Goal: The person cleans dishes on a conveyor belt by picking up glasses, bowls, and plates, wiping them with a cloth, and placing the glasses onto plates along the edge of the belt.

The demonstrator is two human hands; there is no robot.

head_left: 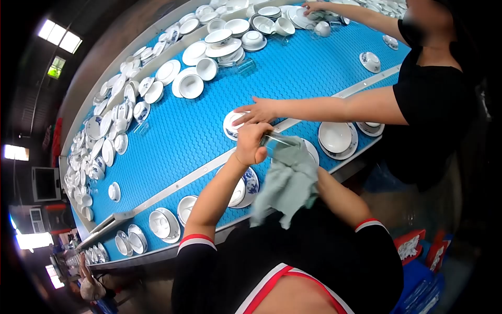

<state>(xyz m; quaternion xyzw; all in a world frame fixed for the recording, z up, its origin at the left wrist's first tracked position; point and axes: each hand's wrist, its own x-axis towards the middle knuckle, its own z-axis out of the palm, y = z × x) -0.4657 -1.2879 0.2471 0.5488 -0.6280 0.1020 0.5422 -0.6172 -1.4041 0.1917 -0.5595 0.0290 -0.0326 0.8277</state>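
My left hand (250, 144) is closed on the rim of a clear glass (273, 138), above the metal divider of the blue conveyor. A grey-green cloth (287, 175) hangs around the glass and covers my right hand, whose fingers are hidden behind it. Just beyond my left hand, a co-worker's hand (257, 111) rests on a white bowl on a plate (230, 125). Below my hands, a blue-patterned plate (251, 183) with a white bowl lies in the near lane. Part of another white plate (312, 152) shows behind the cloth.
A co-worker (434, 104) in black stands at the right, one arm reaching across the belt. Stacked white dishes (222, 44) line the far side. Bowls on plates (337, 138) stand along the near lane, beside the metal divider (178, 184). Red and blue crates (413, 251) are at lower right.
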